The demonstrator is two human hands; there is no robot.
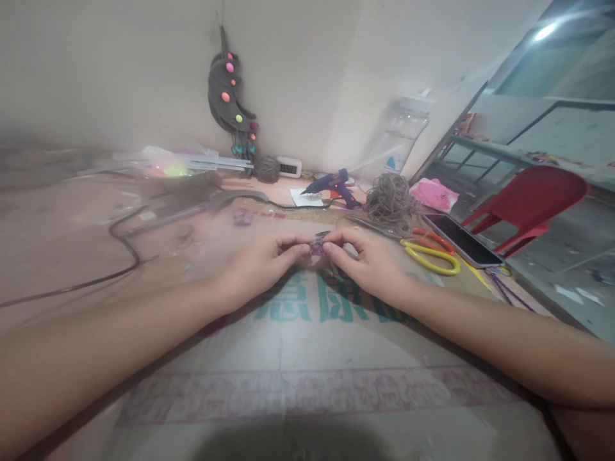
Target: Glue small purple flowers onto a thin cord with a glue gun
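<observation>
A small purple piece with some grey on it is pinched between both hands, above a printed cardboard sheet. My left hand holds its left side between thumb and fingers. On its right side, my right hand grips it the same way. The piece's fine detail is blurred. Behind the hands lies a blue glue gun, its nozzle over a white paper. Another small purple piece rests left of them.
Grey yarn, yellow-handled scissors and a phone lie at the right. A bottle stands by the wall. A black cable curves across the left. A moon ornament hangs behind; a red chair stands beyond.
</observation>
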